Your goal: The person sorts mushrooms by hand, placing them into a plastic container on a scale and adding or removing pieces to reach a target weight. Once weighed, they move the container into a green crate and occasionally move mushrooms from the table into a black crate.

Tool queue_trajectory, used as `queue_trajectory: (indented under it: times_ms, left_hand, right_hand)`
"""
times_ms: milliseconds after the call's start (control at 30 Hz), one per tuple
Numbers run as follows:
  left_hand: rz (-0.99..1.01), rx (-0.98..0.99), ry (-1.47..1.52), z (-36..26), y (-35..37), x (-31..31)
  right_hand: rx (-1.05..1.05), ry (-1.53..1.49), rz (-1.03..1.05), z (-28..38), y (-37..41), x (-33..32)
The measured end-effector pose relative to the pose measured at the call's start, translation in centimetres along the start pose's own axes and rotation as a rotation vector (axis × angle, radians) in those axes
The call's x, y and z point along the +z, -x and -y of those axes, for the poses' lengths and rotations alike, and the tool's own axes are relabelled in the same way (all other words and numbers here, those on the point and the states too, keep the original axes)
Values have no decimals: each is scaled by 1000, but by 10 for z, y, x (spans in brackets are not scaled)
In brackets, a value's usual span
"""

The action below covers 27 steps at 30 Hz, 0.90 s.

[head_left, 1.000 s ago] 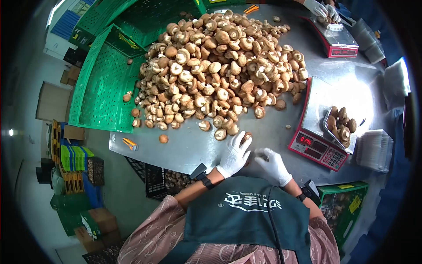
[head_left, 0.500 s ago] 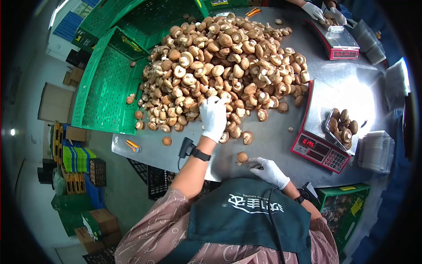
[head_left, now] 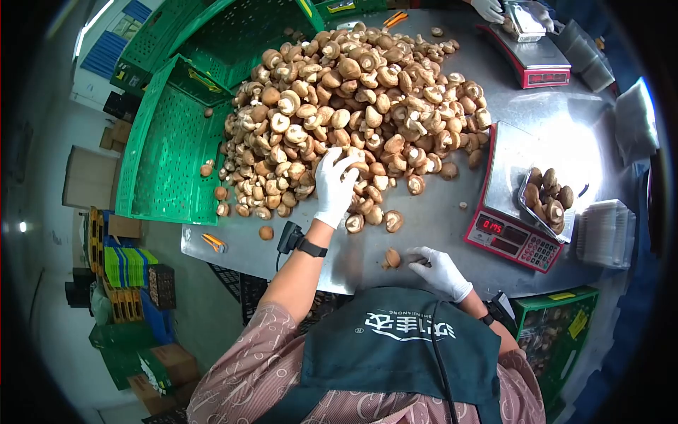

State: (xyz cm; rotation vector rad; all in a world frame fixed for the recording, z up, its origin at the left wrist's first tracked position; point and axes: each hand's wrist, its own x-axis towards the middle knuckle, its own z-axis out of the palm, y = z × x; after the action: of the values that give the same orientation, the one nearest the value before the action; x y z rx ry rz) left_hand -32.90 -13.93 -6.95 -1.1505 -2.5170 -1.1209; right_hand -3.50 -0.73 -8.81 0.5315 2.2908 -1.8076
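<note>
A large heap of brown shiitake mushrooms [head_left: 339, 106] covers the middle of the steel table. At the heap's near edge, my white-gloved left hand [head_left: 335, 189] touches the mushrooms with its fingers apart; no firm hold shows. My right hand [head_left: 443, 274], gloved too, hovers low over the table near the front edge, fingers stretched out and nothing in them. Just left of its fingertips lies a single mushroom [head_left: 391, 258]. To the right, a red scale [head_left: 505, 237] reading 0.175 carries a clear tray of mushrooms [head_left: 547, 198].
Left of the heap a green crate [head_left: 166, 155] lies tipped on its side. An orange cutter [head_left: 214, 243] rests at the left table edge. Stacked clear trays [head_left: 605, 234] stand right of the scale. Across the table, a co-worker's gloved hand [head_left: 489, 10] is beside a second scale [head_left: 537, 67].
The view has shifted slightly. My left hand stays at the heap's near edge, fingers now more spread. The co-worker's hands have drawn back from the tray at the far scale.
</note>
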Motion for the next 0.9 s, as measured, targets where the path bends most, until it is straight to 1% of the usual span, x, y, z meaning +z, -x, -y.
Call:
queue_trajectory:
  times_ms: [33, 67, 133, 167, 200, 267, 300, 333, 400, 433, 467, 533, 567, 600, 667, 733, 767, 800, 867, 900]
  left_hand:
    - [-129, 24, 15, -3, 2, 2]
    - [-128, 25, 13, -5, 3, 1]
    - [-9, -424, 554, -23, -1, -9]
    - [-41, -313, 559, -27, -1, -7]
    - [-36, -309, 561, -24, 2, -3]
    - [80, -660, 981, -12, 10, 7]
    - [166, -866, 1232, -21, 14, 3]
    - [187, -920, 1300, -34, 16, 6]
    - [275, -877, 1391, -48, 22, 23]
    - [339, -857, 1470, -66, 19, 27]
    - [402, -858, 1356, -90, 9, 29]
    - [464, -734, 1241, -135, -5, 44]
    - [480, -636, 1164, -161, -11, 49]
    - [493, -584, 1110, -179, -15, 60]
    - [511, -305, 945, -211, -24, 84]
    - [408, -16, 794, -246, -30, 107]
    - [306, 153, 669, -260, -31, 117]
    - [282, 338, 650, -275, -38, 117]
    - [206, 723, 500, -283, -46, 142]
    - [207, 765, 393, -290, -43, 149]
  right_hand:
    - [1, -14, -26, -2, 1, -2]
    - [1, -27, -52, -3, 1, -4]
    - [-7, -35, -74, -4, 2, -7]
    - [-13, -43, -98, -4, 3, -9]
    - [-12, -44, -104, -4, 4, -10]
    - [-42, -105, -147, -1, 4, -13]
    - [-35, -105, -165, 3, 4, -16]
    - [-76, -100, -197, 9, 5, -18]
    - [-149, -22, -273, 24, 8, -28]
    - [-159, -32, -282, 29, 11, -33]
    - [-171, -39, -294, 32, 15, -40]
    - [-96, -105, -306, 47, 28, -56]
    - [-155, -122, -365, 41, 32, -60]
    - [-154, -121, -385, 43, 40, -70]
    - [-194, -78, -517, 55, 61, -93]
    - [-237, -21, -636, 58, 80, -116]
    - [-212, -41, -697, 58, 90, -127]
    - [-185, -61, -757, 57, 100, -139]
    - [-161, -140, -855, 50, 116, -163]
    - [-178, -140, -912, 47, 122, -174]
